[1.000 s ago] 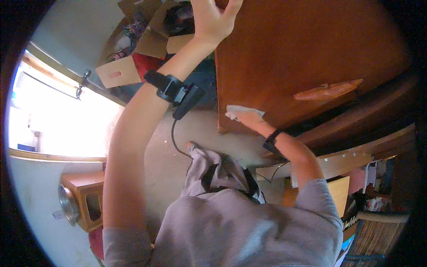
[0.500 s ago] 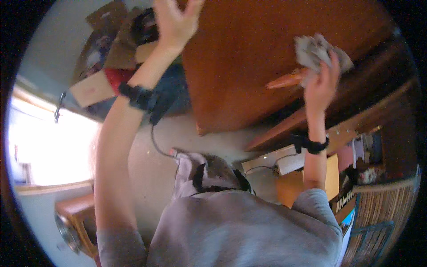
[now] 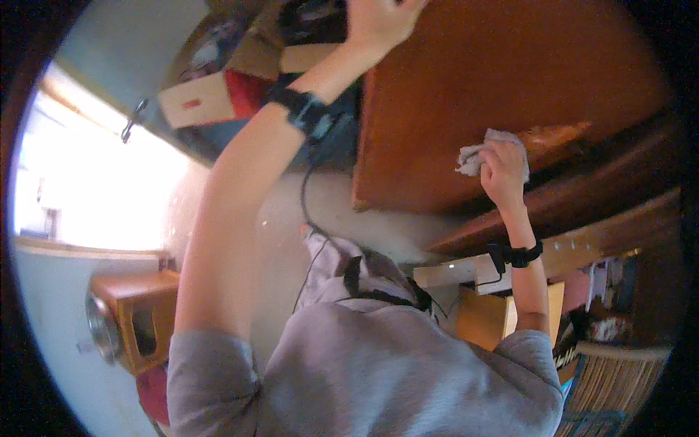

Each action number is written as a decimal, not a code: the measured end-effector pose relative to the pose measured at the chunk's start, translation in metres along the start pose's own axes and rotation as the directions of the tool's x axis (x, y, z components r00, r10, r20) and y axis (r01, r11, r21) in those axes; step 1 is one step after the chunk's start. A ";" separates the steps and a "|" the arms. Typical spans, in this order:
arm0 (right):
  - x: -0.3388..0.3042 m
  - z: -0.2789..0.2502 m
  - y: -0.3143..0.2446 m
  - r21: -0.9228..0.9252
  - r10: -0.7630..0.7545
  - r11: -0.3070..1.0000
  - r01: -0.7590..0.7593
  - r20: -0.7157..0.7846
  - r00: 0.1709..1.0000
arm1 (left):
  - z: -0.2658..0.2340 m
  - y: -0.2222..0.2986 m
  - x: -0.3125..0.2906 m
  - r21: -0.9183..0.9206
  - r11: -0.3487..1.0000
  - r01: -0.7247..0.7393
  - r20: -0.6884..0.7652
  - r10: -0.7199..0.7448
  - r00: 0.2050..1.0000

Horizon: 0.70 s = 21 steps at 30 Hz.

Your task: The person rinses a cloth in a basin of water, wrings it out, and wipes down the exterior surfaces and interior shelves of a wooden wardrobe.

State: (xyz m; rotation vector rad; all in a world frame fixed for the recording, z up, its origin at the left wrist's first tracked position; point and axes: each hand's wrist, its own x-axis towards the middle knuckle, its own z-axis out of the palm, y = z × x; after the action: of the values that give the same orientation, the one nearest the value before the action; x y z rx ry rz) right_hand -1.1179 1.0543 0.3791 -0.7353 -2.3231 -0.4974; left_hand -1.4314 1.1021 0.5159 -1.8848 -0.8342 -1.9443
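The grey cloth (image 3: 472,157) lies bunched against the brown wooden surface (image 3: 437,109), beside the pale patch (image 3: 559,136) on its right; the right hand (image 3: 504,175) grips it. Farther left, the left hand (image 3: 380,28) is cut off by the upper edge, so its grasp cannot be told. Cardboard boxes (image 3: 195,102) stand far left.

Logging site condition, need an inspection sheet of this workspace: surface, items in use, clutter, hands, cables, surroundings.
Surface: brown wooden panel with a lighter patch.
Items in use: grey cloth, crumpled, at the patch's left end.
Clutter: open cardboard boxes, upper left.
Hands: right hand holds the grey cloth; left hand cut off by upper edge, grip unclear.
Cables: black cable hangs from black left-wrist device.
Surroundings: bright window and wooden cabinet, left.
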 end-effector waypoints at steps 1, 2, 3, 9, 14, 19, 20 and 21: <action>0.014 -0.021 0.009 -0.060 0.051 0.997 -0.053 -0.036 0.998 | -0.003 -0.002 -0.003 0.108 0.993 0.051 0.024 -0.053 0.998; 0.030 -0.050 0.021 -0.118 -0.019 0.993 -0.003 -0.190 0.982 | -0.004 -0.003 -0.006 0.184 0.976 0.113 0.003 -0.116 0.993; 0.047 -0.075 0.032 -0.240 0.000 0.966 -0.092 -0.356 0.934 | -0.002 -0.006 -0.007 0.162 0.981 0.109 0.025 -0.115 0.993; 0.098 -0.098 0.084 0.195 0.360 0.933 -0.303 -0.456 0.814 | 0.023 -0.008 -0.006 0.017 0.997 0.075 -0.039 -0.075 0.996; 0.036 -0.031 0.072 0.242 0.335 0.941 -0.237 -0.558 0.759 | 0.023 -0.003 -0.006 -0.010 0.996 0.090 -0.057 -0.091 0.994; -0.011 0.043 -0.007 0.614 0.794 0.580 -0.535 -0.278 0.541 | 0.026 0.002 -0.005 -0.028 0.994 0.106 -0.046 -0.107 0.993; -0.022 0.051 -0.015 0.530 0.750 0.634 -0.564 -0.245 0.614 | 0.026 0.003 -0.004 -0.039 0.992 0.117 -0.046 -0.119 0.992; -0.030 0.059 -0.024 0.442 0.701 0.690 -0.574 -0.209 0.681 | 0.026 0.004 -0.004 -0.057 0.991 0.119 -0.052 -0.122 0.991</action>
State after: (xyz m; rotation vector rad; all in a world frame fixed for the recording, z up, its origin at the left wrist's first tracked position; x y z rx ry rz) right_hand -1.1411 1.0545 0.3128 -1.1149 -1.5760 0.1051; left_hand -1.4081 1.1143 0.5121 -1.8405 -0.9080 -2.1003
